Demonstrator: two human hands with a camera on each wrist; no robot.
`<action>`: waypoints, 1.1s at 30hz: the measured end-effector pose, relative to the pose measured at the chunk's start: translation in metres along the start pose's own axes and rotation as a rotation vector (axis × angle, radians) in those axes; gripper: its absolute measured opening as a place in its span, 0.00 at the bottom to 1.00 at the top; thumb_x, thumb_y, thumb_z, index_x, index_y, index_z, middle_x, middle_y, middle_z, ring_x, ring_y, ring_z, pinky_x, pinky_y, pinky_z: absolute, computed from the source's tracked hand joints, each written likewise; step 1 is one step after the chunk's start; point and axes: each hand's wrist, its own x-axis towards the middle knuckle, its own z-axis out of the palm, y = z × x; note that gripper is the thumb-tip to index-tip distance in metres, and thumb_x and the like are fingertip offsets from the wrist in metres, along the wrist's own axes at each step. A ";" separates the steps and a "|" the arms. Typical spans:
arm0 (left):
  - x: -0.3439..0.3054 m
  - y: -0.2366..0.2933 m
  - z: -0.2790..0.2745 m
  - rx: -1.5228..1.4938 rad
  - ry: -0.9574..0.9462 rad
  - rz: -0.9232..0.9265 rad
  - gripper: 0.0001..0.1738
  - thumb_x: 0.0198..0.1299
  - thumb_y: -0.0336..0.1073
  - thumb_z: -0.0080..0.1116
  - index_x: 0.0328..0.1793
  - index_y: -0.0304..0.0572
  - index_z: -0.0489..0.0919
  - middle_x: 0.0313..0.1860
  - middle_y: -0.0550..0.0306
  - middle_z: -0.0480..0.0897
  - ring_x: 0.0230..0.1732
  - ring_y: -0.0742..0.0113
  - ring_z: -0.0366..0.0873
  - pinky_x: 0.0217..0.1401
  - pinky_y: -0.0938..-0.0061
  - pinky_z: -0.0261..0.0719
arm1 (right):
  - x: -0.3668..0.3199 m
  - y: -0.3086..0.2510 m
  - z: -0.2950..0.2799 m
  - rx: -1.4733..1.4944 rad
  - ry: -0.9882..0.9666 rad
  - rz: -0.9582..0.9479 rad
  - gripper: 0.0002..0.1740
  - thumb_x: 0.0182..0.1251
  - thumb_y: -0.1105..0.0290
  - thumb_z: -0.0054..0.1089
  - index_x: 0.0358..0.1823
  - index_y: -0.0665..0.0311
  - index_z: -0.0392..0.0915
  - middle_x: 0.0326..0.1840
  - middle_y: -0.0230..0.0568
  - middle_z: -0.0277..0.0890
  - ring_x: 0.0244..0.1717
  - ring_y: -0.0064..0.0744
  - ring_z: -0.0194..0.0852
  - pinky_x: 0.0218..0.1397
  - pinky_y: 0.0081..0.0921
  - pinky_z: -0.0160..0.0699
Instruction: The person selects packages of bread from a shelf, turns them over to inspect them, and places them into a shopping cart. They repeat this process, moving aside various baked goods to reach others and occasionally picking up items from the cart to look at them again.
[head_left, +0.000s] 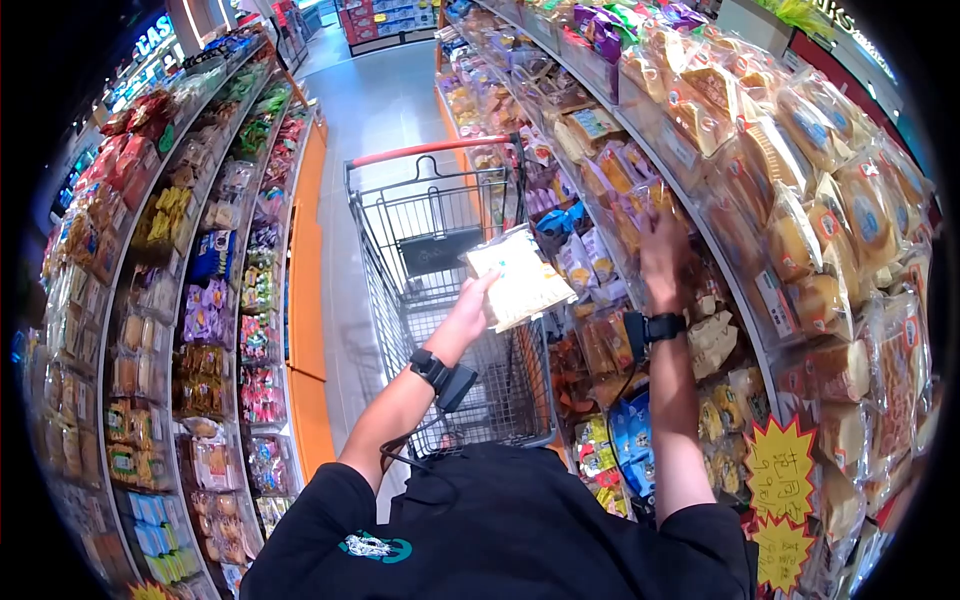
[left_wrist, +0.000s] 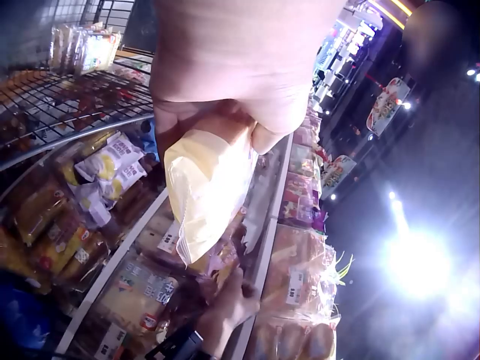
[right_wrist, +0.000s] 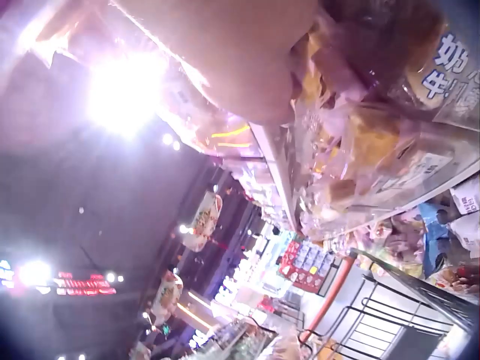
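My left hand [head_left: 478,305] grips a cream-coloured bag of bread [head_left: 522,278] over the shopping cart [head_left: 455,240]. The left wrist view shows the same bag [left_wrist: 206,184] hanging from the fingers, its crimped end pointing down. On the right, my other hand [head_left: 663,250] reaches into the shelf among clear and purple-yellow packs [head_left: 622,165]. Seen from the left wrist, that right hand [left_wrist: 231,301] is at the packs beside the shelf rail. Its fingers are blurred and partly hidden, so I cannot tell whether they hold a pack.
Bagged breads [head_left: 800,190] crowd the upper right shelf, near yellow star-shaped price signs [head_left: 780,470]. A snack shelf [head_left: 190,300] with an orange side panel [head_left: 305,300] lines the left. Between the shelves, the tiled aisle floor [head_left: 375,90] runs ahead. Packs [left_wrist: 84,49] lie inside the cart.
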 end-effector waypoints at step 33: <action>-0.015 -0.010 -0.019 -0.055 0.020 0.033 0.24 0.65 0.39 0.53 0.62 0.31 0.68 0.56 0.45 0.76 0.54 0.56 0.79 0.57 0.63 0.79 | 0.010 0.012 0.040 0.319 0.003 -0.429 0.07 0.63 0.72 0.55 0.36 0.69 0.78 0.45 0.49 0.78 0.49 0.50 0.75 0.55 0.39 0.71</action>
